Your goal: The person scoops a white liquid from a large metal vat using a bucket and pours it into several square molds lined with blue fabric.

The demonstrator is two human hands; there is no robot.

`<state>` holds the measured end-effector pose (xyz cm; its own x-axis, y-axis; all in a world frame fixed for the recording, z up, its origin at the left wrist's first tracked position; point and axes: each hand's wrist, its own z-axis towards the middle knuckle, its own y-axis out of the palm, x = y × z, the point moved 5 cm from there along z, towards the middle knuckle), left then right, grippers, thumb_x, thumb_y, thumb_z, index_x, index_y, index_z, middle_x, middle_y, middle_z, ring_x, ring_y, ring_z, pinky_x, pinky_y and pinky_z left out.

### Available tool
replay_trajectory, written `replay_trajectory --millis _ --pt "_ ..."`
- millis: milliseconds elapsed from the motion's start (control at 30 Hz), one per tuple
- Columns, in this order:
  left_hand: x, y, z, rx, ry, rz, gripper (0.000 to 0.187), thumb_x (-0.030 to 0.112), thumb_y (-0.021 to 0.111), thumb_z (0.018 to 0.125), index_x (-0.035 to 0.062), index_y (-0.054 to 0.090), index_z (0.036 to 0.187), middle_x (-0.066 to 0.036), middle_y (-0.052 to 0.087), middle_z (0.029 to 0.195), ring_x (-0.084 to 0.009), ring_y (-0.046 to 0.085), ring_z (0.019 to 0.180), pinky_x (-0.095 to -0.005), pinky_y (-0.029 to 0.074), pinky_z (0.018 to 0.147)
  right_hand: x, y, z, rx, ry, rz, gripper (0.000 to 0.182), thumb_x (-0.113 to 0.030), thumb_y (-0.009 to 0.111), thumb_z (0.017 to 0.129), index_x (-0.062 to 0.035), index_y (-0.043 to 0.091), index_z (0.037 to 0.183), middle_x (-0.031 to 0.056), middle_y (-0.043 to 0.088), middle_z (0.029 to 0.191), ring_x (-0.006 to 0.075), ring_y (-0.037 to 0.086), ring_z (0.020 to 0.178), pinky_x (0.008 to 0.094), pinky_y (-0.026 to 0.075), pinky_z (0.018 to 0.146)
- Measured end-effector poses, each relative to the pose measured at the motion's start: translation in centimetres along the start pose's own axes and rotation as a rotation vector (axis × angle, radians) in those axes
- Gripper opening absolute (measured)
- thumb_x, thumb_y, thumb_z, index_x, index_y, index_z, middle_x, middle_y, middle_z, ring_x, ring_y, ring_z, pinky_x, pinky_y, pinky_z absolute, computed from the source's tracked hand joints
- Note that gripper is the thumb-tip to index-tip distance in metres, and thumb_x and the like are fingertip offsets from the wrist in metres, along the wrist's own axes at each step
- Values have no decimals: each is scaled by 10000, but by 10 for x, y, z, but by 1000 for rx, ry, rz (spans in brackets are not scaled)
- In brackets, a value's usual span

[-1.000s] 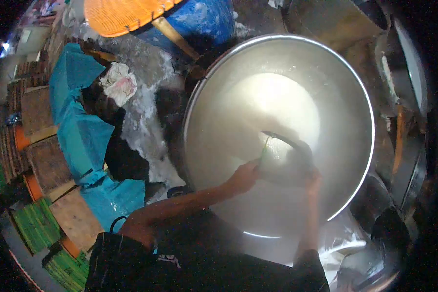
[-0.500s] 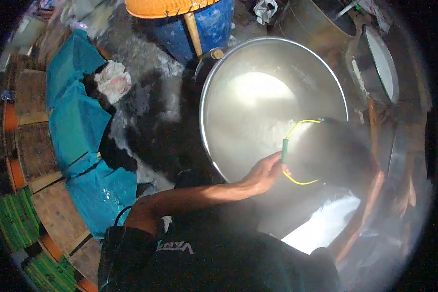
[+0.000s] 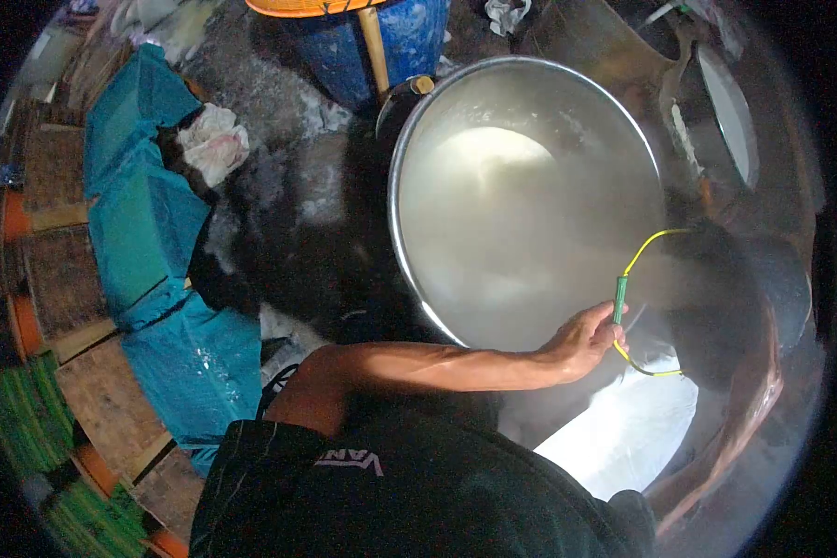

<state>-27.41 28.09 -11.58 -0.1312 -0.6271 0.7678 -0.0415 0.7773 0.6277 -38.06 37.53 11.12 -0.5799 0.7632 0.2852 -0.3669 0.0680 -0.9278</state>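
My left hand (image 3: 586, 344) is closed around the green grip of a yellow wire handle (image 3: 620, 299). The handle belongs to a dark bucket (image 3: 749, 307), tilted beside the right rim of a large round metal vat (image 3: 395, 205). Pale, steaming liquid fills the vat. My right arm reaches up along the near side of the bucket; its hand is hidden in shadow and steam at the bucket. Below the bucket lies a bright white surface (image 3: 623, 428), partly behind my dark shirt.
A blue barrel (image 3: 409, 46) with an orange basket (image 3: 312, 6) stands beyond the vat. Teal cloth (image 3: 149, 232) covers things at the left, beside stacked woven trays (image 3: 60, 279). A crumpled cloth (image 3: 214, 144) lies near it. Another metal pan (image 3: 730, 116) is at the upper right.
The bucket and my left hand have moved right, from over the vat to its right rim. My right arm has shifted right too. Less of the bucket now covers the vat.
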Motion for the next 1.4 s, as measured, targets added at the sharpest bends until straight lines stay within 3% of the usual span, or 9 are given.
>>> replay_trajectory --millis 367,533,667,767,867,967,1100,1267,1400 --pt "-68 -110 -8 344 -231 -59 475 84 612 917 32 435 1355 -84 646 981 -211 643 1007 -354 524 916 -21 168 1 -239 -38 275 630 100 512 810 -128 520 1398 92 504 1426 228 616 1170 323 533 940" --pt "-102 -172 25 500 -365 543 362 110 649 873 15 531 1201 -113 634 877 -209 644 898 -373 538 747 -71 303 -9 -747 -29 222 792 89 645 712 -123 423 1442 70 473 1463 281 706 912 368 605 748" --pt "-185 -235 54 635 -436 532 351 137 669 856 30 551 1169 -129 631 899 -216 635 858 -361 535 726 -96 408 -18 -580 -171 270 733 6 629 764 -121 398 1448 134 439 1474 308 709 798 390 595 703" --pt "-270 -292 71 506 -90 1474 405 192 707 843 44 570 1195 -44 640 913 -232 635 836 -414 527 779 -115 473 -31 -660 -78 298 729 -1 605 773 -98 378 1459 151 397 1501 311 702 770 402 576 646" --pt "-330 -331 73 811 -368 -73 476 238 700 845 77 520 1256 -50 604 898 -230 628 883 -394 525 782 -137 537 -52 -711 126 548 734 16 580 767 -40 354 1463 161 356 1529 320 688 817 412 558 636" --pt "-335 -346 91 808 -320 -434 520 253 682 857 98 474 1307 -49 585 889 -209 623 814 -396 529 746 -173 594 -71 -710 198 668 697 4 551 787 0 353 1455 186 353 1526 335 638 994 405 537 760" --pt "-372 -391 99 622 -475 1191 408 30 589 824 8 514 1225 -170 585 1039 -332 611 950 -444 528 802 -222 634 -85 -684 130 606 708 18 527 791 -43 351 1474 154 345 1539 317 497 1228 372 459 936" --pt "-453 -450 19 774 -549 830 464 45 553 848 -4 503 1307 -220 579 1172 -373 580 1081 -465 495 899 -289 650 -115 -640 80 524 772 46 516 776 -102 327 1510 111 322 1562 293 358 1395 342 391 1046" --pt "-413 -466 21 611 -743 1252 565 74 531 865 39 411 1416 -256 545 1260 -412 561 1124 -484 476 942 -303 666 -110 -646 57 596 735 -25 539 817 -122 325 1513 124 289 1573 293 402 1370 347 471 972"
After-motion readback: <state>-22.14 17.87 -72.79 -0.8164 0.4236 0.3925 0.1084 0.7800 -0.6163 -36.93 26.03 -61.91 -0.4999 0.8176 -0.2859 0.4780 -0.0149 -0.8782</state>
